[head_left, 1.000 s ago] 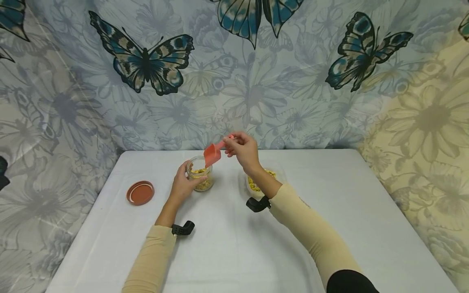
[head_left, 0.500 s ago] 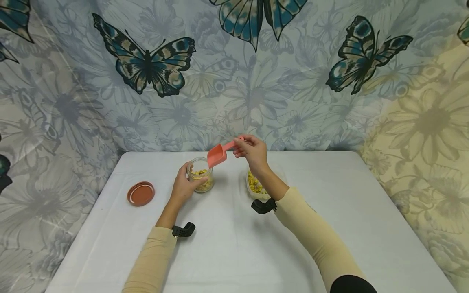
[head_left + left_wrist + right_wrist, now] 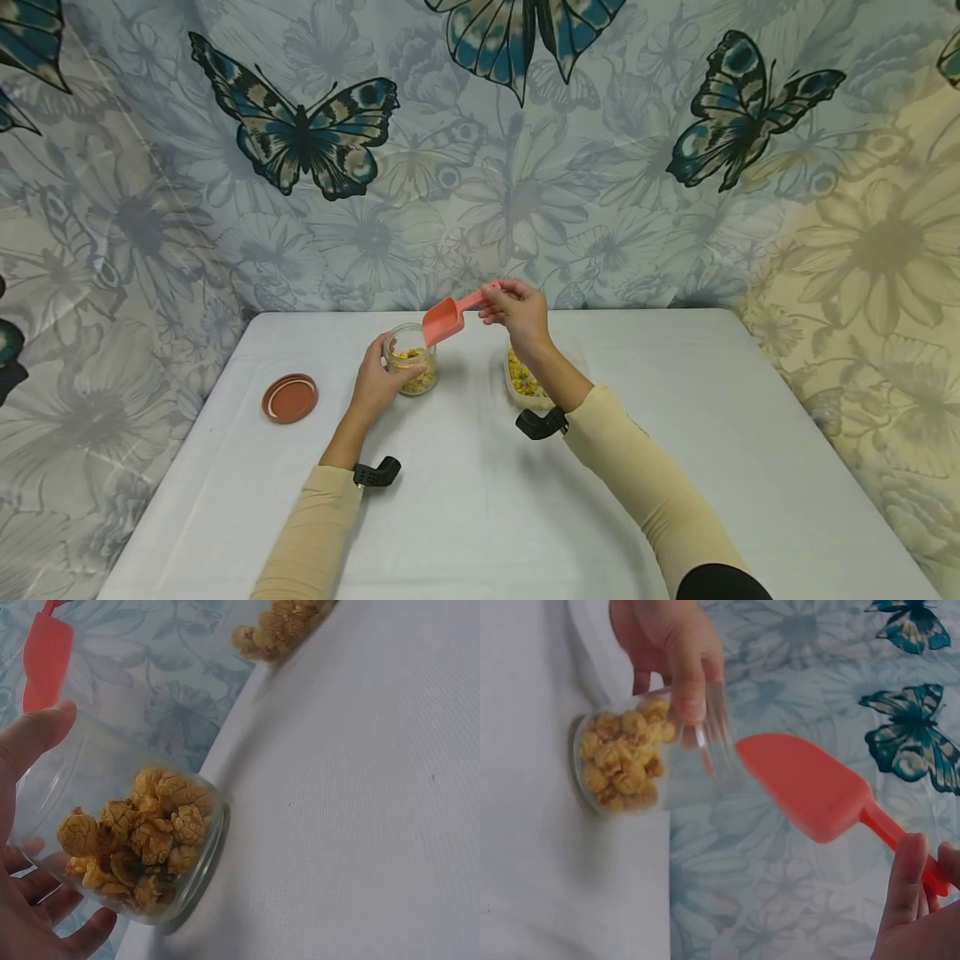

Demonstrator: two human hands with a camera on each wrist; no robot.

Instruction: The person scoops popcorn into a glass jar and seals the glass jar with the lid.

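Note:
My left hand grips a clear glass jar around its side, the thumb across the near side close to the mouth. Caramel-coloured popcorn fills the lower part of the jar, which stands uncapped on the table. With thumb and fingertips, my right hand pinches the handle of a coral-red scoop. The scoop slants down to the left, its tip right at the jar's rim. Only bare red plastic shows in its bowl.
Beneath my right forearm stands a clear plastic container with more popcorn, partly hidden by the arm. A brown-orange jar lid lies to the left on the white table. Behind the table hangs a butterfly-patterned backdrop.
My right hand has shifted a little to the right with the scoop, which lies less steep, and more of the popcorn container shows. My left hand and the jar have stayed put.

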